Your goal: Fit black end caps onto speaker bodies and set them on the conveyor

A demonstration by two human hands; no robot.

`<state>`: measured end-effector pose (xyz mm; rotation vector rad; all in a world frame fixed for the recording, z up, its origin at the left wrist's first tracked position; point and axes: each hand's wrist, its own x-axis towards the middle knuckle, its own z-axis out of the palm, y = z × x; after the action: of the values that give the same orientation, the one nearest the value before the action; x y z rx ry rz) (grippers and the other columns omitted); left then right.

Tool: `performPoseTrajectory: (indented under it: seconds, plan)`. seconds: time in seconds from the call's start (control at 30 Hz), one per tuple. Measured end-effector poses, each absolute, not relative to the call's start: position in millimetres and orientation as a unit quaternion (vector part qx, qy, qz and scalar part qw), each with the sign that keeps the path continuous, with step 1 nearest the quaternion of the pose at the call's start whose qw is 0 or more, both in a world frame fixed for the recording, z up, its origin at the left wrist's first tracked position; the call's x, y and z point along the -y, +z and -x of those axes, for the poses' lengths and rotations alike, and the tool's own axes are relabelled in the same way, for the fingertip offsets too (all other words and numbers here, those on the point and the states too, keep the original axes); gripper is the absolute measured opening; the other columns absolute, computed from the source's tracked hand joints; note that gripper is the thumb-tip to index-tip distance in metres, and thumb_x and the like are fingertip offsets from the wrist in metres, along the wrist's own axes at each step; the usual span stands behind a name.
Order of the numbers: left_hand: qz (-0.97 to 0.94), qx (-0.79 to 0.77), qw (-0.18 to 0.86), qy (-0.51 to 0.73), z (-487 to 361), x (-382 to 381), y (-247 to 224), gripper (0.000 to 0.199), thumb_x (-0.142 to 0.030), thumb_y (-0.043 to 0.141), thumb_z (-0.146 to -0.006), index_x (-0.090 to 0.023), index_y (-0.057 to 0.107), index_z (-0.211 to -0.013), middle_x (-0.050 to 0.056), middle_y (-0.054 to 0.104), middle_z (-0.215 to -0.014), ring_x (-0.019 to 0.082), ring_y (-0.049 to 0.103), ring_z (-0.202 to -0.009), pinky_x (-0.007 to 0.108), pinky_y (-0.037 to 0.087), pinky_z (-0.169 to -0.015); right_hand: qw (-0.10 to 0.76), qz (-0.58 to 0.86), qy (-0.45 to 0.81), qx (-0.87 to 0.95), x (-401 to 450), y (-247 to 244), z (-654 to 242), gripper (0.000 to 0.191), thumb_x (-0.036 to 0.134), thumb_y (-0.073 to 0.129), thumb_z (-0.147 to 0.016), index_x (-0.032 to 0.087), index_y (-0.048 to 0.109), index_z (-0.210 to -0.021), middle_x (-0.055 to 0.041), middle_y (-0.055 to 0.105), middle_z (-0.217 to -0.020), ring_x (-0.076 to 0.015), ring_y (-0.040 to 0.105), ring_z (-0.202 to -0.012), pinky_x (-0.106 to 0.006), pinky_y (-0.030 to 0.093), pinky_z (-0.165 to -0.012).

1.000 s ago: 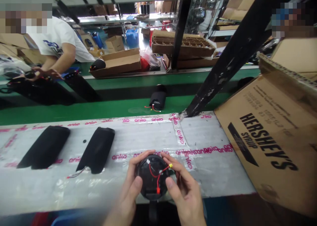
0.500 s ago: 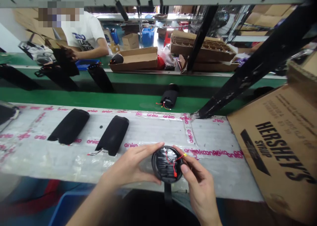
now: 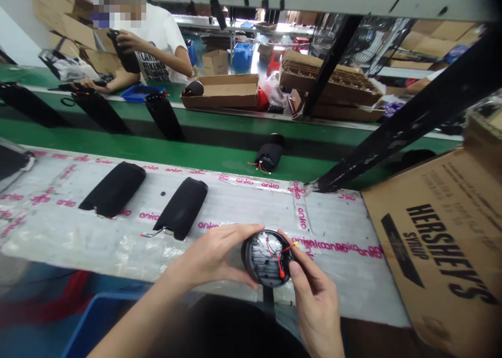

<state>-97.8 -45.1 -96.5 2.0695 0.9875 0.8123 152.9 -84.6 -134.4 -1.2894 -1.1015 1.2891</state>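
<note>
My hands hold a round black housing point(image 3: 267, 258) over the tape-covered table edge, its open face toward me. Red wires with a yellow connector tip point(image 3: 295, 244) run across its silvery inside. My left hand point(image 3: 212, 256) grips its left rim, and my right hand point(image 3: 314, 300) pinches the right rim, thumb on the face. Beyond them, two black fabric-covered casings lie on the table point(image 3: 113, 189) point(image 3: 182, 209); the nearer has thin wires trailing from its end point(image 3: 155, 233). A third casing point(image 3: 269, 156) with red wires lies on the green belt.
A cardboard Hershey's syrup box point(image 3: 435, 248) intrudes at right, and a black diagonal strut point(image 3: 392, 133) rises behind it. Across the green conveyor point(image 3: 157, 143), a co-worker in a white T-shirt point(image 3: 157, 44) holds a black casing. A blue bin point(image 3: 98, 321) sits low at left.
My left hand has moved from the housing's lower side to its left rim, and the housing has turned its silvery inside toward me. The view has swung left. The co-worker has raised a black casing.
</note>
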Motion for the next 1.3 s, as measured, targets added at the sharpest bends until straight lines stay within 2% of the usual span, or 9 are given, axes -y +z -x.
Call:
performPoseTrajectory:
  seconds: [0.1, 0.17, 0.27, 0.33, 0.47, 0.6, 0.9, 1.13, 1.3]
  plan:
    - [-0.720, -0.365, 0.475, 0.351, 84, 57, -102, 0.102, -0.064, 0.087, -0.084, -0.029, 0.039, -0.166, 0.015, 0.059, -0.162, 0.039, 0.061, -0.145, 0.052, 0.051, -0.120, 0.484, 0.525, 0.521, 0.468, 84, -126, -149, 0.035, 0.046, 0.077, -0.099, 0.038, 0.081, -0.132, -0.0045, 0.076, -0.145, -0.0329, 0.070, -0.138, -0.047, 0.058, -0.117]
    - [-0.643, -0.376, 0.524, 0.414, 66, 65, -108, 0.085, -0.074, 0.066, -0.096, -0.027, 0.045, -0.163, 0.014, 0.059, -0.161, 0.038, 0.059, -0.145, 0.051, 0.048, -0.121, 0.498, 0.520, 0.514, 0.467, 84, -120, -145, 0.031, 0.045, 0.078, -0.098, 0.037, 0.083, -0.128, -0.0045, 0.079, -0.140, -0.0327, 0.074, -0.134, -0.047, 0.060, -0.114]
    - [-0.525, -0.436, 0.490, 0.543, 32, 72, -120, 0.054, -0.060, 0.037, -0.113, -0.025, 0.068, -0.140, 0.009, 0.073, -0.141, 0.031, 0.068, -0.130, 0.042, 0.052, -0.112, 0.512, 0.515, 0.507, 0.465, 84, -117, -141, 0.030, 0.045, 0.078, -0.098, 0.035, 0.084, -0.126, -0.0054, 0.080, -0.137, -0.0340, 0.075, -0.132, -0.050, 0.060, -0.115]
    - [-0.476, -0.447, 0.464, 0.599, 15, 73, -127, 0.050, -0.053, 0.038, -0.113, -0.023, 0.073, -0.132, 0.008, 0.078, -0.133, 0.029, 0.071, -0.121, 0.039, 0.054, -0.105, 0.510, 0.517, 0.504, 0.468, 86, -117, -141, 0.031, 0.044, 0.077, -0.099, 0.035, 0.083, -0.127, -0.0059, 0.080, -0.139, -0.0349, 0.074, -0.133, -0.053, 0.058, -0.117]
    - [-0.447, -0.457, 0.463, 0.613, 9, 74, -130, 0.048, -0.052, 0.040, -0.113, -0.025, 0.067, -0.142, 0.007, 0.074, -0.143, 0.029, 0.068, -0.129, 0.040, 0.051, -0.110, 0.498, 0.456, 0.518, 0.526, 85, -124, -157, 0.037, 0.040, 0.066, -0.106, 0.038, 0.074, -0.142, -0.0047, 0.070, -0.154, -0.0332, 0.064, -0.146, -0.056, 0.049, -0.125]
    - [-0.487, -0.478, 0.458, 0.570, 16, 75, -123, 0.051, -0.052, 0.036, -0.114, -0.025, 0.072, -0.138, 0.006, 0.071, -0.149, 0.030, 0.063, -0.138, 0.040, 0.044, -0.117, 0.419, 0.386, 0.509, 0.645, 72, -132, -183, 0.069, 0.024, 0.080, -0.094, 0.039, 0.058, -0.158, -0.0056, 0.058, -0.166, -0.0342, 0.054, -0.155, -0.060, 0.039, -0.131]
    - [-0.474, -0.497, 0.464, 0.560, 13, 75, -119, 0.049, -0.050, 0.037, -0.114, -0.025, 0.074, -0.134, 0.005, 0.073, -0.145, 0.030, 0.064, -0.135, 0.039, 0.046, -0.114, 0.423, 0.390, 0.510, 0.639, 60, -128, -182, 0.086, 0.002, 0.085, -0.074, 0.034, 0.062, -0.151, -0.0072, 0.066, -0.158, -0.0321, 0.062, -0.147, -0.054, 0.046, -0.128]
    - [-0.494, -0.490, 0.473, 0.541, 19, 73, -122, 0.051, -0.050, 0.033, -0.114, -0.025, 0.071, -0.138, 0.007, 0.070, -0.148, 0.031, 0.064, -0.135, 0.041, 0.045, -0.115, 0.432, 0.384, 0.573, 0.580, 44, -129, -183, 0.065, 0.029, 0.105, -0.068, 0.034, 0.078, -0.127, -0.0055, 0.079, -0.139, -0.0327, 0.071, -0.136, -0.054, 0.053, -0.122]
    - [-0.489, -0.483, 0.468, 0.555, 15, 75, -122, 0.050, -0.051, 0.035, -0.114, -0.026, 0.071, -0.138, 0.006, 0.072, -0.144, 0.031, 0.065, -0.133, 0.041, 0.047, -0.114, 0.447, 0.370, 0.550, 0.601, 49, -146, -184, 0.077, 0.040, 0.103, -0.073, 0.038, 0.072, -0.144, -0.0079, 0.073, -0.150, -0.0368, 0.063, -0.146, -0.061, 0.043, -0.128]
